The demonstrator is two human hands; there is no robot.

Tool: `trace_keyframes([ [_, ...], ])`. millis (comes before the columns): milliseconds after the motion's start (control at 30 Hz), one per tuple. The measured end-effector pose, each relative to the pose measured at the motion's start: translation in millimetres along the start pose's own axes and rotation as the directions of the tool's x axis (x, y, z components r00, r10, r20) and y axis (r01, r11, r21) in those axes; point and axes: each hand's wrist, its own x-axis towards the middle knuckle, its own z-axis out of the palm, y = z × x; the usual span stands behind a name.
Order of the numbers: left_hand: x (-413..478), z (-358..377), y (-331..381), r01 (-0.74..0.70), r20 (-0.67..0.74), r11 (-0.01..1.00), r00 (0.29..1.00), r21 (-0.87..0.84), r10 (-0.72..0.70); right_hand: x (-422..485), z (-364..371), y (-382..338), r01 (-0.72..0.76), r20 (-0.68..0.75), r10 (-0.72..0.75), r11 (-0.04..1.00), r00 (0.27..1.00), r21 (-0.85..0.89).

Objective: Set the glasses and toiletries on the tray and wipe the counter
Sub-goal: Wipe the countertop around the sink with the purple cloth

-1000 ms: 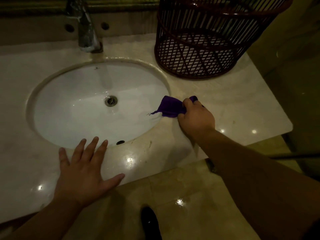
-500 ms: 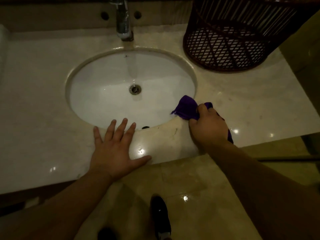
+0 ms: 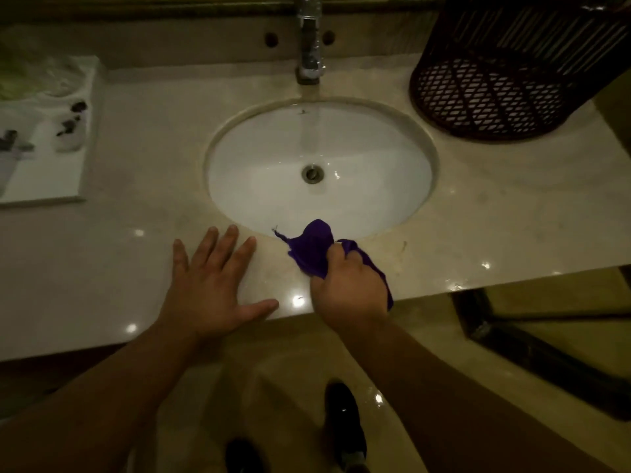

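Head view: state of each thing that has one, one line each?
Left hand: open, flat on the counter.
Right hand: shut on the purple cloth, pressed to the counter's front edge.
Tap: no water seen running.
Sink: empty, drain open.
Basket: upright, contents unclear.
Tray: holds small toiletries, blurred.

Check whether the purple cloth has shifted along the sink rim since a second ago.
Yes. The purple cloth, in the right hand, slid from the sink's right edge toward its front rim, nearer the left hand.
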Motion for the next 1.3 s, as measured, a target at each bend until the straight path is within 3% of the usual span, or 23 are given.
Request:
trace_keyframes([
  [433, -48.7, 16.4, -116.8, 0.147, 0.010, 0.989, 0.989, 0.000, -0.147, -2.3, 32.1, -120.9, 0.100, 0.089, -0.093, 0.992, 0.992, -0.072],
  [800, -49.8, 27.7, -125.0, 0.083, 0.002, 0.996, 0.997, -0.015, -0.083, 8.8, 74.5, -217.6, 0.289, 0.039, -0.290, 0.956, 0.956, 0.046],
  [933, -51.0, 26.9, -125.5, 0.094, 0.029, 0.996, 0.995, 0.009, -0.094, 9.0, 77.2, -225.7, 0.328, -0.018, -0.327, 0.943, 0.945, 0.063],
  [1300, -52.2, 25.0, -120.4, 0.079, -0.032, 0.997, 0.996, -0.001, -0.079, 5.0, 66.3, -201.4, 0.412, 0.088, -0.417, 0.908, 0.905, 0.073],
])
